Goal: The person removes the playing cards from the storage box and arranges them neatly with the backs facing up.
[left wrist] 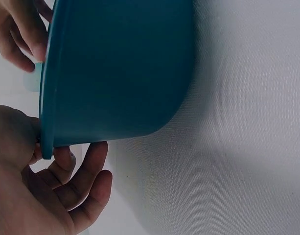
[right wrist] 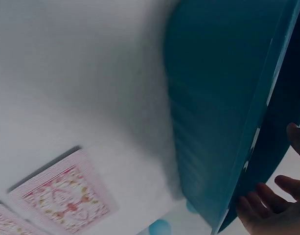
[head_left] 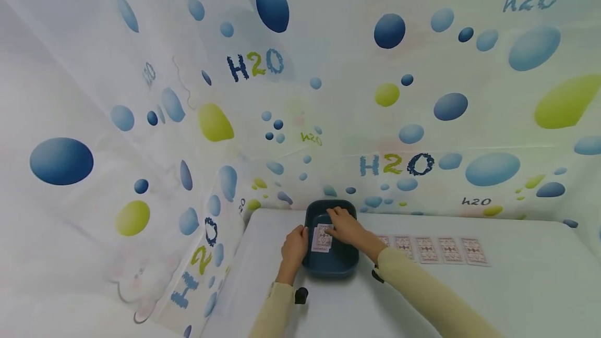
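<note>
A dark blue plastic basin (head_left: 334,267) stands on the white table with a small pile of playing cards (head_left: 321,240) inside, patterned red backs up. My left hand (head_left: 295,245) grips the basin's left rim; in the left wrist view its fingers (left wrist: 86,178) curl against the outer wall below the rim. Over the basin's right side reaches my right hand (head_left: 348,228), fingers spread loosely above the interior beside the cards. Nothing shows between those fingers (right wrist: 272,200) in the right wrist view.
To the right of the basin lies a row of several playing cards (head_left: 449,250), face down, its near end partly behind my right sleeve (head_left: 422,286). The white table (head_left: 530,280) meets a wall sheet (head_left: 328,119) printed with blue and green drops close behind the basin.
</note>
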The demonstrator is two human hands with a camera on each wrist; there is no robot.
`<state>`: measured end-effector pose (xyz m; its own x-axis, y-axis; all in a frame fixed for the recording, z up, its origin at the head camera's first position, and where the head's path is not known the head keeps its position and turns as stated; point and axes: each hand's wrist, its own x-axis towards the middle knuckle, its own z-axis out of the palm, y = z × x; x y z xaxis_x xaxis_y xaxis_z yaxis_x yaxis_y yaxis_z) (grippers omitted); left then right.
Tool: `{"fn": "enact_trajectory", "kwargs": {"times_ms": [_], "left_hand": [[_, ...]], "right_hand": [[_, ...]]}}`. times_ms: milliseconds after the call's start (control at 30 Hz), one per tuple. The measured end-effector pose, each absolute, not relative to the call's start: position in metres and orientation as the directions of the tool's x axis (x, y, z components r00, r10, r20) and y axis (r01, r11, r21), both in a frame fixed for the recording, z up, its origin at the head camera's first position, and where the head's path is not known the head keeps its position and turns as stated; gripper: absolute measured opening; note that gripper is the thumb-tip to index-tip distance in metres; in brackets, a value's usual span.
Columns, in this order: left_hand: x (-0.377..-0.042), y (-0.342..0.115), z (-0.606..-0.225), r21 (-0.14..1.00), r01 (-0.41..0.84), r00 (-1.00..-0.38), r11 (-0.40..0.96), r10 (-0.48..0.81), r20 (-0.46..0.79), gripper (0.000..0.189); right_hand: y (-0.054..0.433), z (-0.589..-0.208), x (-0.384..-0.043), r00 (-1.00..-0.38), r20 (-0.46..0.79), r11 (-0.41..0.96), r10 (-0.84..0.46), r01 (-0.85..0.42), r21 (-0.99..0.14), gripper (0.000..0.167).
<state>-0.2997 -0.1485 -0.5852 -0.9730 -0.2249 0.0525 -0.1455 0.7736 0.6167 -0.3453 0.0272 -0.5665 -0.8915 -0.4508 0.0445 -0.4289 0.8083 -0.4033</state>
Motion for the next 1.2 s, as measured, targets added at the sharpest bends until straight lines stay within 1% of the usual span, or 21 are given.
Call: {"fn": "enact_trajectory", "kwargs": {"times_ms": [267, 433, 500, 767, 933, 1000, 1067, 1200], "left_hand": [[-0.301, -0.148, -0.583, 0.605, -0.136, -0.976, 0.785, -0.210, 0.053, 0.032], [-0.303, -0.147, -0.584, 0.613, -0.136, -0.978, 0.779, -0.202, 0.040, 0.032], [-0.302, -0.147, -0.584, 0.615, -0.139, -0.979, 0.777, -0.202, 0.034, 0.032], [-0.301, -0.148, -0.587, 0.607, -0.141, -0.975, 0.782, -0.215, 0.050, 0.033], [-0.303, -0.147, -0.586, 0.611, -0.148, -0.974, 0.778, -0.221, 0.045, 0.033], [-0.303, -0.147, -0.585, 0.611, -0.152, -0.973, 0.777, -0.225, 0.044, 0.033], [-0.303, -0.147, -0.584, 0.608, -0.151, -0.973, 0.779, -0.227, 0.049, 0.033], [-0.301, -0.148, -0.585, 0.600, -0.155, -0.973, 0.785, -0.225, 0.043, 0.032]], "right_hand": [[0.006, -0.574, -0.351, -0.893, -0.101, 0.843, -0.439, -0.371, -0.389, 0.069], [0.002, -0.575, -0.353, -0.891, -0.239, 0.890, -0.387, -0.293, -0.350, 0.078], [0.000, -0.575, -0.353, -0.885, -0.267, 0.899, -0.380, -0.286, -0.332, 0.080], [-0.005, -0.578, -0.352, -0.884, -0.231, 0.897, -0.406, -0.337, -0.284, 0.079], [-0.006, -0.581, -0.351, -0.906, -0.158, 0.895, -0.392, -0.336, -0.293, 0.089], [-0.007, -0.581, -0.351, -0.914, -0.129, 0.889, -0.386, -0.331, -0.317, 0.092], [-0.007, -0.581, -0.350, -0.920, -0.111, 0.875, -0.375, -0.312, -0.370, 0.089], [-0.005, -0.584, -0.348, -0.930, -0.106, 0.819, -0.352, -0.252, -0.516, 0.065]]}}
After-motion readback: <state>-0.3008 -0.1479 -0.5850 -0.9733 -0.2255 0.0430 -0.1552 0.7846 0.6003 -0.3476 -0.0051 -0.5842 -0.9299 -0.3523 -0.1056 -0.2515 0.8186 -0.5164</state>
